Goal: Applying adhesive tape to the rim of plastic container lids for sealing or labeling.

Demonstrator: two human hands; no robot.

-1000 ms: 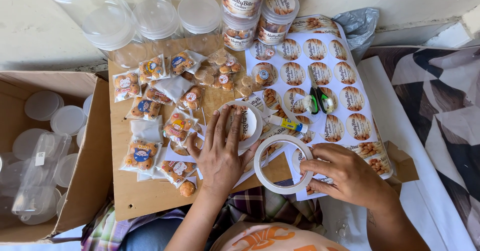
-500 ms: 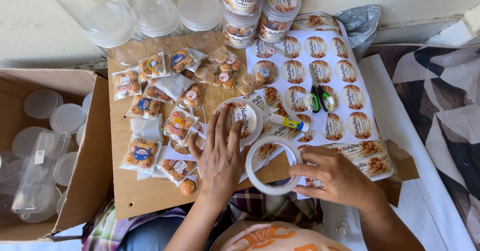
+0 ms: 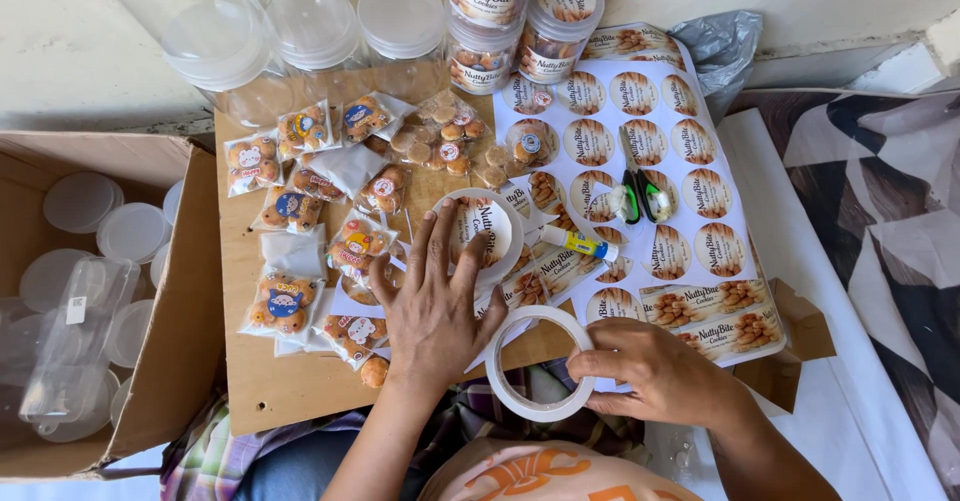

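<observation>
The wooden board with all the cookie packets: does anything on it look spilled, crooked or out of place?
Nothing spilled. The cookie packets lie scattered at odd angles on the wooden board, and one loose cookie sits unwrapped near the left hand.

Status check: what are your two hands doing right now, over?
Left hand flat on lid. Right hand gripping tape roll. Snack packets crowd the board.

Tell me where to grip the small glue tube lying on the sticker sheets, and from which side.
Grip the glue tube across its white middle barrel, coming straight down from above. It lies flat and slanted on the sticker sheets, long sides exposed, so fingers should close crosswise to its length. Avoid the left hand side; the scissors lie beyond it.
</observation>
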